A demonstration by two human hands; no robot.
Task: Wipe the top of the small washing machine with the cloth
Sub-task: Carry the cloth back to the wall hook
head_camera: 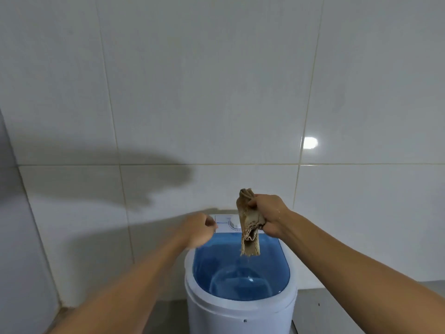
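A small white washing machine point(240, 312) stands low in the middle of the view, with a clear blue lid point(221, 263) and a white control strip with a round dial point(234, 224) at its back. My right hand point(267, 216) is closed around a bunched tan cloth point(249, 227) and holds it in the air above the rear of the lid. The cloth's loose end hangs down, with drops falling from it. My left hand point(198, 231), blurred and loosely curled, hovers by the machine's back left corner with nothing in it.
A white tiled wall point(216, 92) rises straight behind the machine, and another wall closes in at the left point(14, 237). Grey floor point(337, 307) shows on both sides of the machine.
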